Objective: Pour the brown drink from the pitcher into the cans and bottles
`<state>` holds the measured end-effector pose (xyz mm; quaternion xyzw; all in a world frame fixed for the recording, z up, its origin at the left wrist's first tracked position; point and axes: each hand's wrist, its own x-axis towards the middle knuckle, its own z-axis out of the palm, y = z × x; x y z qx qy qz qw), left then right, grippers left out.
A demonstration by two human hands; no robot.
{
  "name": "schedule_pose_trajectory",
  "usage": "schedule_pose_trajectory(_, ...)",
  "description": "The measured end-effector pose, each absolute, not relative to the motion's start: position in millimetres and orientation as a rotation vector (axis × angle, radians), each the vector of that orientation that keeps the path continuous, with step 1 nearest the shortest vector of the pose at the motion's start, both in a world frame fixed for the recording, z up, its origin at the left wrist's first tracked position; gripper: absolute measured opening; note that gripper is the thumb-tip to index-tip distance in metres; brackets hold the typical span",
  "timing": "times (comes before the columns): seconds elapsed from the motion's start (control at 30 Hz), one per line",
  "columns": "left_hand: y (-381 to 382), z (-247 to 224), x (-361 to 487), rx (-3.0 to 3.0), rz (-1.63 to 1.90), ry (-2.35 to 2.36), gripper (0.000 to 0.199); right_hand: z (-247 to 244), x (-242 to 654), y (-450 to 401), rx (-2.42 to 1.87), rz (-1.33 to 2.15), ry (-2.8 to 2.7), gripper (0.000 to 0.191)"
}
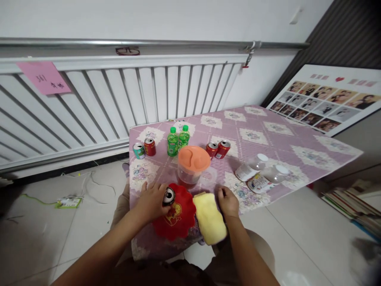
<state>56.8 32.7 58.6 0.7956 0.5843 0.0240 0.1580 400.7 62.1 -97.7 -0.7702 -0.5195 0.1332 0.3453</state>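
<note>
My left hand (152, 201) is wrapped round a dark drink can (168, 195), with its opened silver top facing up. The can is over a red plate (162, 228) that has a scalloped edge and a gold print. My right hand (229, 202) is curled closed near the table's front edge; whatever its fingers hold, if anything, is hidden. Just left of it lies a pale yellow cloth or sponge (210, 218), overhanging the edge. Behind the plate stands a clear plastic jug (189, 176) with an orange lid (194, 159).
On the patterned tablecloth (208, 133) stand a teal can (138, 151), a red can (150, 147), two green bottles (172, 143) and two more red cans (223, 149). Two clear bottles with white caps (264, 180) lie at right. A white radiator (143, 93) backs the table.
</note>
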Motion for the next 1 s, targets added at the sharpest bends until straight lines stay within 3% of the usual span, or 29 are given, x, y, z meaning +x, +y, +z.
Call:
schedule_pose_trajectory(0.2, 28.0, 44.1, 66.8, 2.223, 0.196, 1.711, 0.062, -92.0, 400.4, 61.1, -1.905, 0.464, -1.276, 0.028)
schedule_pose_trajectory(0.5, 25.1, 14.2, 66.4, 2.006, 0.440, 1.633, 0.065, -48.3, 394.5, 65.5, -1.642, 0.629, -1.053, 0.057)
schedule_pose_trajectory(0.73, 23.4, 6.7, 65.7, 1.933, 0.564, 1.575, 0.065, 1.4, 350.2, 69.4, -1.379, 0.853, -1.069, 0.054)
schedule_pose_trajectory(1.0, 21.2, 8.0, 65.6, 1.908, 0.634, 1.571, 0.063, 19.5, 315.0, 94.7, -1.234, 0.930, -0.984, 0.061)
